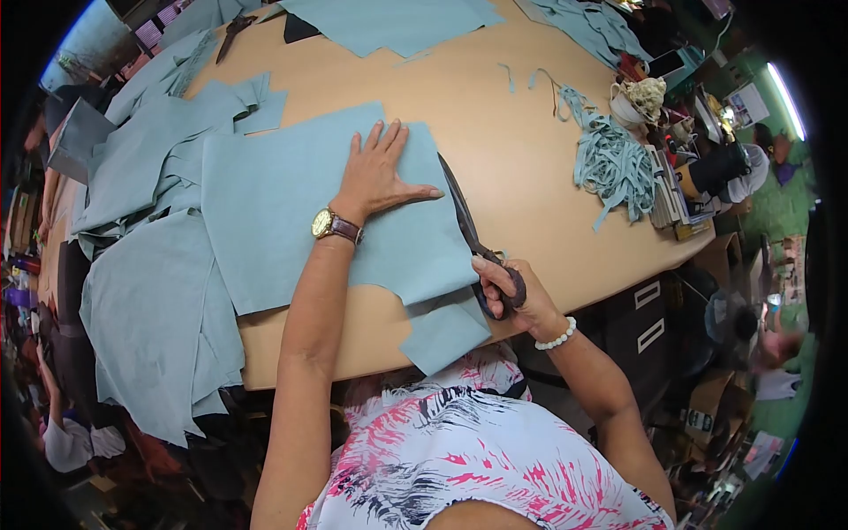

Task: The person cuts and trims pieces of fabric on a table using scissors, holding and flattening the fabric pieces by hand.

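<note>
A large light blue-green fabric piece (274,203) lies flat on the table in front of me. My left hand (380,172) presses on it with fingers spread, a watch (325,223) on that wrist. My right hand (512,296) grips the dark handles of a pair of scissors (463,212), whose blades run along the fabric's right edge, pointing away from me. A beaded bracelet (556,334) is on my right wrist. Below the scissors, a smaller fabric piece (446,337) hangs at the table's near edge.
Stacked fabric pieces (150,300) cover the table's left side and drape over its edge. A heap of narrow fabric strips (614,163) lies at the right, beside books (667,190). More fabric (389,22) and a second pair of scissors (234,37) lie at the far side.
</note>
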The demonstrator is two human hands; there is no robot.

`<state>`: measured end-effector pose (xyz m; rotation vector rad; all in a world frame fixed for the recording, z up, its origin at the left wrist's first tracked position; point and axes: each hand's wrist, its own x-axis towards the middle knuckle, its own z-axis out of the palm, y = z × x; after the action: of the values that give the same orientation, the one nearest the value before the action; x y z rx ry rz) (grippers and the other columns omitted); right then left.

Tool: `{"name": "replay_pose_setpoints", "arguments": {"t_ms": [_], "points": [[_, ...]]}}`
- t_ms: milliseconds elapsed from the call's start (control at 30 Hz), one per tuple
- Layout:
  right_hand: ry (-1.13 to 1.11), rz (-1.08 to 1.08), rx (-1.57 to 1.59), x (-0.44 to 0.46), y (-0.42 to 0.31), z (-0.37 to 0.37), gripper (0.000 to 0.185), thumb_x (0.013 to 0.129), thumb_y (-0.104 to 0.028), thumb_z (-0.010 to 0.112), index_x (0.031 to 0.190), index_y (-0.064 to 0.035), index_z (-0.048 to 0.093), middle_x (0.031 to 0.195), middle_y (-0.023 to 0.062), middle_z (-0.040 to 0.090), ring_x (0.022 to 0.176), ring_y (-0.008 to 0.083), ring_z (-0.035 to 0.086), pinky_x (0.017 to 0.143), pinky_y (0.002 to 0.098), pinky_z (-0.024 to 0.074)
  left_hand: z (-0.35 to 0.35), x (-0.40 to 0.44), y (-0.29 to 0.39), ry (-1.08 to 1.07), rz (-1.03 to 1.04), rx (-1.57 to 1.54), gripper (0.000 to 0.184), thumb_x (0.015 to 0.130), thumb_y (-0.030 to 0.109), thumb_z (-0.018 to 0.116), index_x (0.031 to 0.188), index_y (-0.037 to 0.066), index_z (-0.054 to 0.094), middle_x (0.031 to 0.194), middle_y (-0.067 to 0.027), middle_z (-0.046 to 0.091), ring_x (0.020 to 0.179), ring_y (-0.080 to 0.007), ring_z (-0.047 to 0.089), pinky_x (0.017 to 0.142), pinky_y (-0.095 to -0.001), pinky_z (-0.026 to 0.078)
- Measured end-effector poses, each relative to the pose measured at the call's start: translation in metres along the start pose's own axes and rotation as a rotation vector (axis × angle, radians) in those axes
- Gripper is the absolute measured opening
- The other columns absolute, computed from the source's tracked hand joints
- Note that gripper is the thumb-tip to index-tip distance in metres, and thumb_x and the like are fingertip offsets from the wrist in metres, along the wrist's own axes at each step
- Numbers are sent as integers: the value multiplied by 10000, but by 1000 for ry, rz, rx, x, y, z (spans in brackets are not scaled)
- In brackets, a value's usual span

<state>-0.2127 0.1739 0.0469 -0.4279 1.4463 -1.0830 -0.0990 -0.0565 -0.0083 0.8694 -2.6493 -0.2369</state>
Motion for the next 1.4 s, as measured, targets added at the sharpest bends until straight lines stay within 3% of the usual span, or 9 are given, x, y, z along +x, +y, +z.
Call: {"name": "replay_pose_setpoints", "arguments": {"t_ms": [233,1233,1400], "points": [[1,-45,-14,3,2,2,362,798,-312,650,606,-60,475,507,-16,422,374,57,388,351,184,306,2,1,0,-13,-4,-4,1111,533,745,600,1318,5,331,1380,-159,314,1306,-315,224,1039,-518,148],[-25,-59,7,32,-14,5,375,751,-352,693,579,-92,484,491,-23,437,379,55,421,354,191,340,5,1,-2,13,5,-5,1135,522,765,582,1302,-25,344,1369,-174,329,1295,-330,240,1044,-500,152],[35,-37,19,41,-23,9,362,760,-356,680,617,-77,500,510,-27,421,373,45,374,342,171,294,4,1,-2,7,7,-5,1134,523,764,583,1305,-20,342,1371,-170,328,1297,-329,237,1048,-498,142]]}}
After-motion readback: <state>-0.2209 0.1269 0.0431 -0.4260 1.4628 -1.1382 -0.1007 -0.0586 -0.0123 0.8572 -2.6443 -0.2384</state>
